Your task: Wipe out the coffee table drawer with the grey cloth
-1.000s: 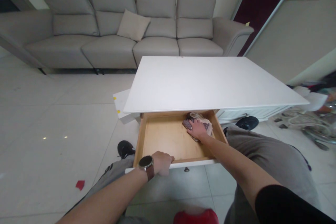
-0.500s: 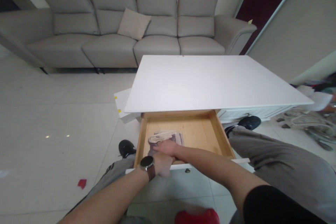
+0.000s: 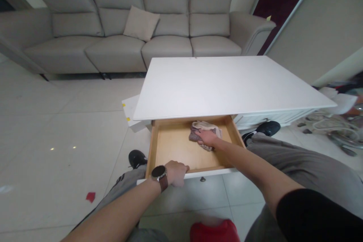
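Note:
A wooden drawer [image 3: 172, 136] with a white front is pulled out from under the white table [image 3: 227, 87]. My left hand [image 3: 176, 172], with a watch [image 3: 159, 174] on its wrist, is wrapped over the top edge of the drawer front, left of the small dark knob [image 3: 202, 179]. Inside the drawer, toward its back right, my right hand [image 3: 208, 138] presses a crumpled grey-brown and cream cloth [image 3: 204, 124] against the bottom. Its fingers are closed on the cloth, and the palm side is hidden.
A grey sofa [image 3: 167, 47] with a loose cushion [image 3: 141, 23] stands behind the table. Beside the table's left end is a white box [image 3: 131, 110]. My shoes [image 3: 137, 159] flank the drawer. A red object [image 3: 214, 231] sits below me; coiled cords [image 3: 331, 128] lie at right.
My right hand has moved the cloth from the drawer's front left to its back right. My left hand stays on the drawer front. The view has shifted slightly.

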